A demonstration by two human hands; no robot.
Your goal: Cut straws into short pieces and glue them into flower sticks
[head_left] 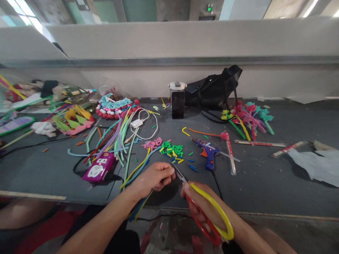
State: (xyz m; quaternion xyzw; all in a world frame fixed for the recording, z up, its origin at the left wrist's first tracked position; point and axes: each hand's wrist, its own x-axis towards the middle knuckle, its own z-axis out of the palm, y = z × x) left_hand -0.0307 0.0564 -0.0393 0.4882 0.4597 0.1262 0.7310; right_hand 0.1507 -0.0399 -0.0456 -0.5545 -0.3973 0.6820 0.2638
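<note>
- Dark grey, flat worktop (pixel 265 185): its near edge runs from nine to three o'clock just below the hands; its far edge meets a tall pale upright panel (pixel 185 42) at twelve.
- The broadest stretch of grey surface lies at three o'clock from the scissors, reaching towards a ragged white sheet (pixel 315 164).
- Black, soft bag (pixel 218 90) against the panel at one o'clock, its strap trailing forward.
- Long, fuzzy, multicoloured stems (pixel 124 130) crowd ten o'clock, narrowing the room there.
- Left hand (pixel 157 175): closed, fingers curled, thumb pressed to forefinger. Blue and yellow fuzzy stems (pixel 144 206) trail from beneath it at seven o'clock, past the near edge; the fingers hide whether it grips them.
- Right hand (pixel 196 195): wrapped round the handles of the scissors (pixel 209 197), which have metal blades, one yellow loop and one red. The blades point to eleven, tips just beside the left fingertips; the loops overhang the near edge at five.
- Blue, pistol-shaped glue gun (pixel 210 157) at two o'clock, near the blades.
- Short green, yellow and blue cut pieces (pixel 176 150) scattered near eleven to one o'clock.
</note>
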